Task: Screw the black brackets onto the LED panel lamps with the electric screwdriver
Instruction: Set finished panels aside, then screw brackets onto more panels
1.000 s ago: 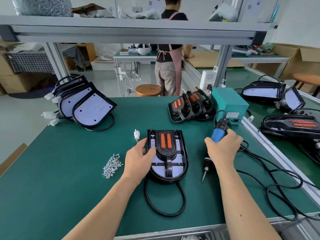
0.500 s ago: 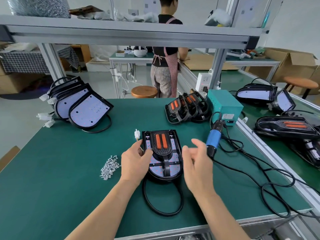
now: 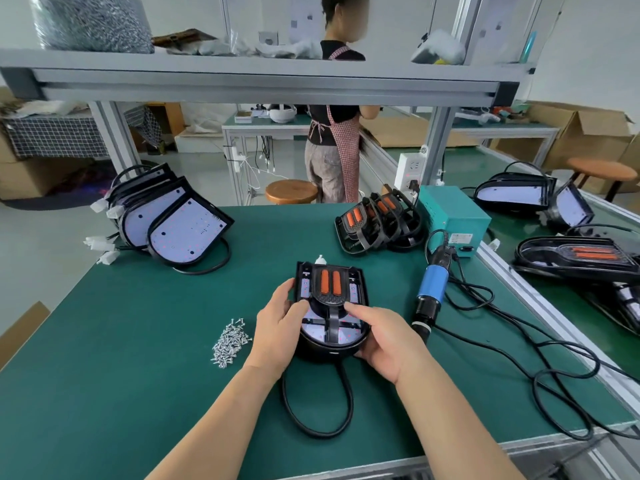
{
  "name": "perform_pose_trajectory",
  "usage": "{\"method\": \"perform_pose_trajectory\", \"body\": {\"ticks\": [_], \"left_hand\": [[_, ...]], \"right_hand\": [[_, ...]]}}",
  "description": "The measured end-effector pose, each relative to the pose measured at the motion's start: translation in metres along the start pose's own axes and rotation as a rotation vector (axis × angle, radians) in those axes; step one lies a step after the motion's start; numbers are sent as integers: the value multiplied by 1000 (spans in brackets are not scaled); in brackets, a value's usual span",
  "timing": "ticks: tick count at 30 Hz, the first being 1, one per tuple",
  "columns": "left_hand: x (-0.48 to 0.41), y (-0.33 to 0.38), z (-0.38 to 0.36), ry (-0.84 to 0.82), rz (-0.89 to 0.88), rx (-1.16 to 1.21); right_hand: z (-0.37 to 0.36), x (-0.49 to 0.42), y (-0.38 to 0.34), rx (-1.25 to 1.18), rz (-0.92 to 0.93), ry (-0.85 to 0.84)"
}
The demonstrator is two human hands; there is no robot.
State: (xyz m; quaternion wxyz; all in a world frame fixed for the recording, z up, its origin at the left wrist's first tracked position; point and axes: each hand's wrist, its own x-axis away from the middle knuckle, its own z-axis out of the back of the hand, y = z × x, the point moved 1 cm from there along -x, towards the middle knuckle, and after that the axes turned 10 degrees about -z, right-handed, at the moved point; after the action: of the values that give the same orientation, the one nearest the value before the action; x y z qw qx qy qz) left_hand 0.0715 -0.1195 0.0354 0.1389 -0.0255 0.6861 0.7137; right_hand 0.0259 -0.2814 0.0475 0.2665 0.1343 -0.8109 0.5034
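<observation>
1. Several bare lamps [image 3: 187, 233] at far left, leaning in a stack, white faces showing, well apart from the action.
2. Next, small heap of screws [image 3: 230, 342] on the green table [image 3: 104, 375], just beside the left wrist.
3. Now left hand [image 3: 277, 334], clamped on the left edge of the centre lamp [image 3: 329, 351], thumb laid across its face.
4. On top of that lamp, mid-table, black bracket [image 3: 330, 285] with two orange strips; black cable [image 3: 311, 427] looping toward the near edge.
5. Then right hand [image 3: 388, 344], cupped round the lamp's lower right rim, one fingertip pressing at the bracket's foot.
6. Further back, bracketed lamps [image 3: 377, 220] stacked on edge.
7. Just right, blue screwdriver [image 3: 431, 289] lying alone on the table, untouched, cord trailing.
8. Behind it, teal box [image 3: 450, 216].
</observation>
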Motion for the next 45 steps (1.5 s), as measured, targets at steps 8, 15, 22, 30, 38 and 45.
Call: {"method": "perform_pose_trajectory", "body": {"ticks": [8,15,22,30,38,45], "left_hand": [[-5,-10,6,29,-7,93],[-5,-11,3,107,34,105],[2,-7,-4,-95,-24,-244],[3,-12,-20,-508,-276,-952],[-2,-28,-47,-536,-289,-1271],[-16,-31,-71,-548,-315,-1289]], "right_hand": [[-2,6,-1,27,-25,-154],[4,17,-10,89,272,4],[58,48,-67,-72,636,188],[163,60,-103,-502,792,602],[259,49,-109,-574,637,1016],[292,41,-120,-558,567,1090]]}}
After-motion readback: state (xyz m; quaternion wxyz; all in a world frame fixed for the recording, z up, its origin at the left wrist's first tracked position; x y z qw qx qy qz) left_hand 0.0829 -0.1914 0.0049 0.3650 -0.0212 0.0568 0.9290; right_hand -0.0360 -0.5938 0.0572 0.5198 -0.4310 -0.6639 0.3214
